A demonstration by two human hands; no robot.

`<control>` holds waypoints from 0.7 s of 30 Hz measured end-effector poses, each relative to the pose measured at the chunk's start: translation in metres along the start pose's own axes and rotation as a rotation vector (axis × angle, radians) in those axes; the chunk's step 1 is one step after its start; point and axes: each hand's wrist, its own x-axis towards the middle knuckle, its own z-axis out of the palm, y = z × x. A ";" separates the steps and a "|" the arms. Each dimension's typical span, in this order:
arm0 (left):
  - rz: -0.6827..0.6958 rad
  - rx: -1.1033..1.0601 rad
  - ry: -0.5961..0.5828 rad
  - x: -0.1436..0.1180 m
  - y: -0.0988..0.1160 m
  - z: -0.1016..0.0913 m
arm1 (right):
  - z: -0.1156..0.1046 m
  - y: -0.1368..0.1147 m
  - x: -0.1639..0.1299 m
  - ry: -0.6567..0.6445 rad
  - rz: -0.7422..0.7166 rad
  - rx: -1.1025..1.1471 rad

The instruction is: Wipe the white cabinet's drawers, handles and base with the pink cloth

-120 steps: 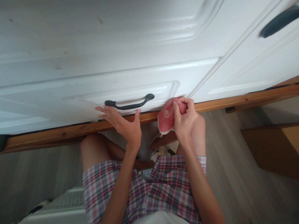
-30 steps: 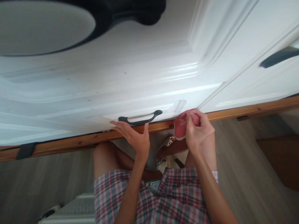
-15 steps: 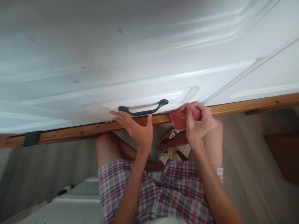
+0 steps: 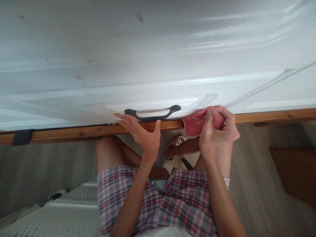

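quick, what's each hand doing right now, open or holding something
Left hand: open, fingers spread by the dark handle; touching or not, cannot tell.
Right hand: closed, holding the pink cloth.

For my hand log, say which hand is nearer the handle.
Left. The left hand is just below the handle, close to it; the right hand, holding the cloth, is farther off to the right.

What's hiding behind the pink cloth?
Around the pink cloth you can see the white panel and the brown wooden strip below it. The right hand holds the cloth there, so whatever is directly behind it is covered and can't be seen.
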 end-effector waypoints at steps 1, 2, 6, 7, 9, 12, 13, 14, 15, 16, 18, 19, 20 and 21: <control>-0.002 0.004 -0.001 0.000 0.000 0.000 | 0.000 0.000 0.000 -0.004 -0.006 -0.006; -0.003 0.009 0.000 0.000 0.000 0.000 | 0.001 0.001 0.000 -0.006 -0.015 -0.008; 0.007 0.005 0.007 -0.001 0.000 0.000 | 0.003 0.005 -0.002 0.024 -0.044 0.002; 0.017 0.001 0.011 0.000 0.001 0.000 | 0.003 0.005 -0.002 0.032 -0.037 0.000; 0.029 0.003 0.014 0.001 0.002 0.000 | 0.003 0.006 -0.002 0.035 -0.025 -0.008; 0.041 0.013 0.012 0.002 0.003 -0.001 | 0.004 0.007 -0.003 0.048 -0.034 0.006; 0.047 0.013 0.012 0.003 0.003 -0.001 | 0.004 0.008 -0.003 0.052 -0.037 0.011; 0.049 0.009 0.013 0.003 0.003 -0.001 | 0.004 0.008 -0.003 0.043 -0.034 0.013; 0.042 0.002 0.013 0.002 0.002 -0.001 | 0.004 0.008 -0.004 0.028 -0.032 0.010; 0.029 -0.002 0.011 0.002 0.002 0.000 | 0.004 0.007 -0.005 0.010 -0.035 0.001; 0.005 -0.005 0.007 0.001 0.001 0.000 | 0.004 0.006 -0.005 -0.005 -0.056 -0.019; -0.005 -0.006 0.005 0.001 0.001 0.000 | 0.004 0.005 -0.006 0.001 -0.070 -0.029; -0.010 -0.008 0.005 0.000 0.000 0.000 | 0.003 0.005 -0.006 0.014 -0.081 -0.034; -0.008 -0.012 0.009 0.000 -0.001 0.000 | 0.003 0.004 -0.006 0.019 -0.086 -0.032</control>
